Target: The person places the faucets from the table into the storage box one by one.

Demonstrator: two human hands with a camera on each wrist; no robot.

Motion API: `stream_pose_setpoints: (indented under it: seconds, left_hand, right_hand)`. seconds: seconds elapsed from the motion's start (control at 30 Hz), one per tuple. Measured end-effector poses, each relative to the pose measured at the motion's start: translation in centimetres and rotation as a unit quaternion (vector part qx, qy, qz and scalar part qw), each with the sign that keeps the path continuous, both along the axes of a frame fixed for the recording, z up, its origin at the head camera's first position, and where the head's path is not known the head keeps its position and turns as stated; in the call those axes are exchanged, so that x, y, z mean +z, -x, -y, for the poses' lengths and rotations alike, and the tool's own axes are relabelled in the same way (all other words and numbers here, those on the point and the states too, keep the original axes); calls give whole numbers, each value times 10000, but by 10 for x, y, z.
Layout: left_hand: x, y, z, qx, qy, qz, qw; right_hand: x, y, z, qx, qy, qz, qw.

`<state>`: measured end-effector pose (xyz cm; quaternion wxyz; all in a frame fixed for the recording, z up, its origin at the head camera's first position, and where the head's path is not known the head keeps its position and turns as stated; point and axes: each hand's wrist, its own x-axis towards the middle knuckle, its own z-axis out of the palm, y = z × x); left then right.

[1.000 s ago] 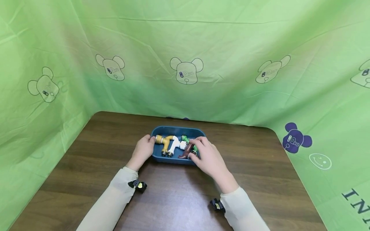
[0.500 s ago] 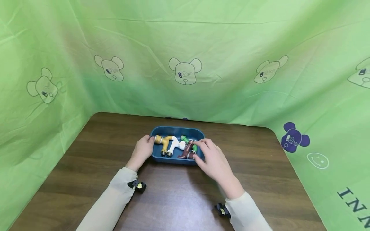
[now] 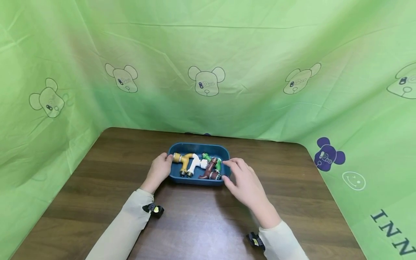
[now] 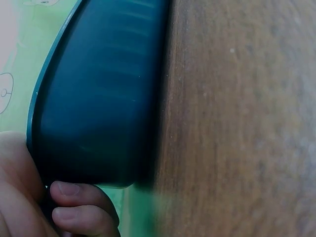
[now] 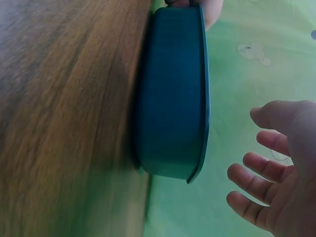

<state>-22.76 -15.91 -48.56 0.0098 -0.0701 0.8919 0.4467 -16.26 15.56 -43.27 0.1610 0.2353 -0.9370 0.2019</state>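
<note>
A blue plastic tray (image 3: 195,148) sits on the table with several toy-like taps lying in it. From left to right these are a yellow tap (image 3: 185,162), a white tap (image 3: 194,164), a brown tap (image 3: 211,169) and, partly under the brown one, a green tap (image 3: 218,165). My left hand (image 3: 159,169) grips the tray's left end, thumb at the rim; curled fingers (image 4: 84,217) show outside the wall in the left wrist view. At the right end my right hand (image 3: 246,186) holds nothing, its fingers spread; the right wrist view shows them apart from the tray wall (image 5: 173,94).
The brown wooden table (image 3: 191,224) stretches around the tray on all sides. A green cloth (image 3: 208,43) printed with bear heads hangs behind the table and along both sides. Each wrist wears a black strap (image 3: 154,209).
My right hand has let go of the brown tap and drawn back to the right, toward the tray's end. The left hand keeps its grip on the tray.
</note>
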Motion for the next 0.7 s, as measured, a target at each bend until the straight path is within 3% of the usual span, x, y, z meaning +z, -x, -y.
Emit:
stream_pose_setpoints:
  seconds: [0.37, 0.7]
  left_hand:
    - [-1, 4, -1, -96, 86, -72, 9999]
    - [2, 4, 13, -210, 219, 22, 9995]
  right_hand:
    - [-4, -5, -15, -87, 26, -150, 9998]
    - [-6, -1, -23, -102, 20, -182, 9998]
